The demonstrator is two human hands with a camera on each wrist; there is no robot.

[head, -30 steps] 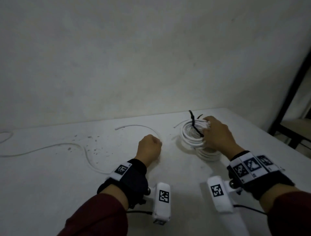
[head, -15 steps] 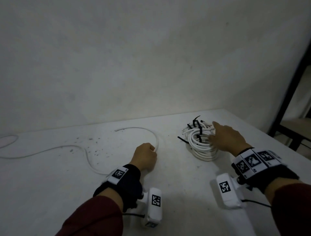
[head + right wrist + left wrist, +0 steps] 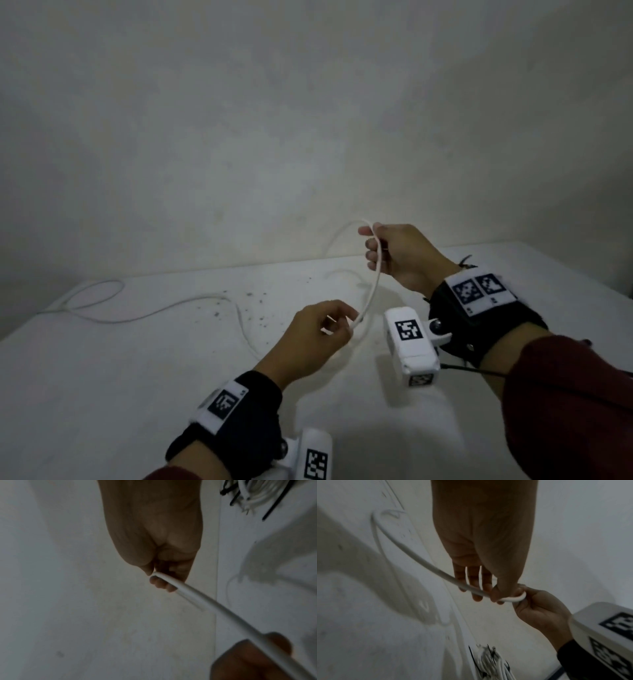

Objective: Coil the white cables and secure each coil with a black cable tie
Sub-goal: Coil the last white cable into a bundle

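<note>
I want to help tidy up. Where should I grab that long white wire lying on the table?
Take the white cable on the straight stretch just left of the left hand, coming down from above, because it lies flat on the table there. Both hands already hold its lifted end; the far loop would likely tangle.

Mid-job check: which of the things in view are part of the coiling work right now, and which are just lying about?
In the job:
- loose white cable, lifted between both hands
- left hand, pinching its lower stretch
- right hand, holding the upper bend
- finished coils with black ties, set on the table

Lying about:
- dark specks on the table
- wrist cameras with printed markers
</note>
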